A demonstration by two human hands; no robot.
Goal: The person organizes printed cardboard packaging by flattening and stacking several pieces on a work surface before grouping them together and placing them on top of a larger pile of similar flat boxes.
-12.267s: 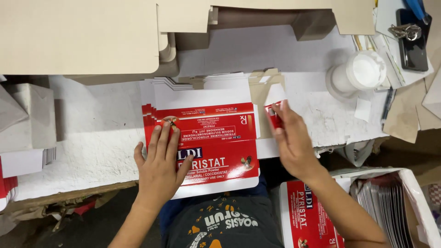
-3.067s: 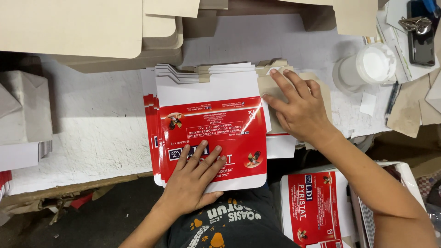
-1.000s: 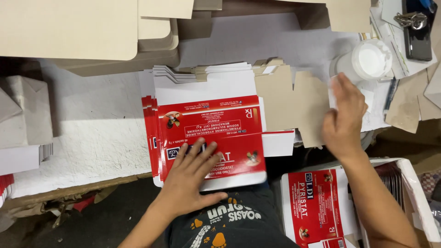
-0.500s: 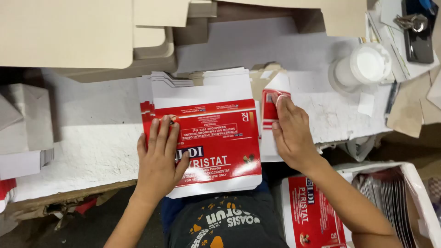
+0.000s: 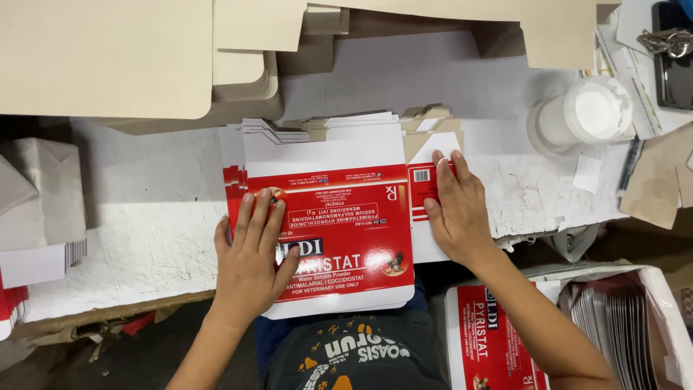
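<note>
On white worktable [image 5: 130, 231]: red carton blank [image 5: 339, 224] atop unfolded stack [image 5: 317, 133], left hand [image 5: 249, 263] spread flat on it; right hand [image 5: 458, 209] pressed flat, fingers together, on side flap [image 5: 421, 189]. Finished cartons [image 5: 480, 339] boxed lower right; most of stack seemingly left.

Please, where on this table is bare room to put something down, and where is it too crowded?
Free: the white tabletop left of the red carton stack, up to the grey boxes. Also the paler strip between the stack and the beige cardboard sheets above. Crowded: right of the right hand, with a white tub and paper scraps.
</note>
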